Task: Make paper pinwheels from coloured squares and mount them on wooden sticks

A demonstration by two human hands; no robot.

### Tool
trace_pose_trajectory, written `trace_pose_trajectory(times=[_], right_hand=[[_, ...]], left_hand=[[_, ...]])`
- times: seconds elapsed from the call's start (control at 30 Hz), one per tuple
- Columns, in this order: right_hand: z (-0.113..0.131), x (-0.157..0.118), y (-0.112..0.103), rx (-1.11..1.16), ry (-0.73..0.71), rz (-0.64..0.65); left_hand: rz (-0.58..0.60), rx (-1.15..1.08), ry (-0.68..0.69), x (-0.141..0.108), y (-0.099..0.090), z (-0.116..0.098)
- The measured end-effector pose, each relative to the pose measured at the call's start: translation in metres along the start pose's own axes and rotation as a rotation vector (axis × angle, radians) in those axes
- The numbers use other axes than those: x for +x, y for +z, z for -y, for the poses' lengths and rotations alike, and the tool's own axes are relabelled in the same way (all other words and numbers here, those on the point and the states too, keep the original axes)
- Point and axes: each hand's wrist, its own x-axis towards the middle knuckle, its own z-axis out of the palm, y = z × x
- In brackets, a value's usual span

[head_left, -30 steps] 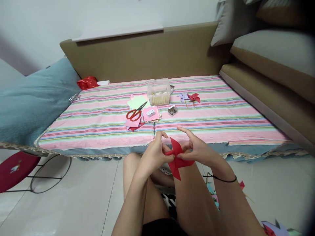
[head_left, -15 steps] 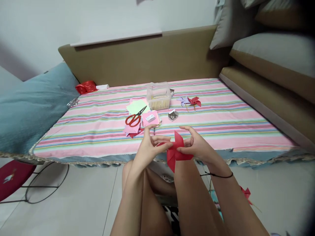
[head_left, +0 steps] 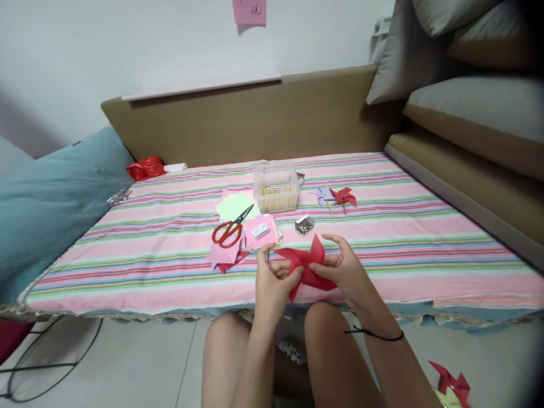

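A red paper pinwheel (head_left: 313, 276) is held between both hands above my knees, its pointed blades spread and no stick visible on it. My left hand (head_left: 275, 276) pinches its left side, thumb near the centre. From the right, my right hand (head_left: 343, 265) grips it with the thumb pressed close to the middle. Just beyond lies a small open box of metal pins (head_left: 305, 225). Left of that, a small white box (head_left: 260, 230) rests on pink paper sheets (head_left: 251, 240). Red-handled scissors (head_left: 232, 228) lie over cut paper.
A clear plastic box (head_left: 277, 190) of thin sticks stands behind the papers. Purple (head_left: 324, 196) and red pinwheels (head_left: 344, 197) lie to its right. More pinwheels (head_left: 454, 386) are at the lower right. Cushions (head_left: 476, 122) are stacked on the right; a red bag (head_left: 146, 168) lies back left.
My view has tilted up, so the bed sits lower in the picture. The pinwheel has turned in my hands, and both thumbs are nearer its centre.
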Motion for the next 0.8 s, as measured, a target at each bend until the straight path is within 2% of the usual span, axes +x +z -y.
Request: trace_pose_trajectory(times=[0.27, 0.37, 0.47, 0.5, 0.57, 0.67, 0.73, 0.8], right_hand=[[-0.015, 0.025, 0.005, -0.083, -0.001, 0.002], [-0.02, 0.031, 0.008, -0.118, -0.005, 0.053], [-0.021, 0.044, 0.001, -0.166, -0.022, 0.1], [-0.021, 0.051, -0.004, -0.201, -0.056, 0.073], [-0.022, 0.07, -0.016, -0.352, -0.199, -0.068], [-0.026, 0.105, -0.03, -0.757, -0.471, -0.311], [-0.031, 0.126, -0.03, -0.992, -0.511, -0.414], [-0.035, 0.142, -0.025, -1.149, -0.471, -0.461]], left_hand=[[-0.048, -0.001, -0.038, 0.029, -0.01, 0.027], [-0.089, -0.017, -0.068, 0.034, -0.016, 0.036], [-0.165, -0.09, -0.107, 0.035, -0.024, 0.041], [-0.202, -0.117, -0.115, 0.035, -0.028, 0.042], [-0.281, -0.166, -0.117, 0.035, -0.035, 0.043], [-0.36, -0.199, -0.124, 0.035, -0.046, 0.044], [-0.385, -0.202, -0.134, 0.035, -0.052, 0.044], [-0.396, -0.203, -0.145, 0.034, -0.057, 0.045]])
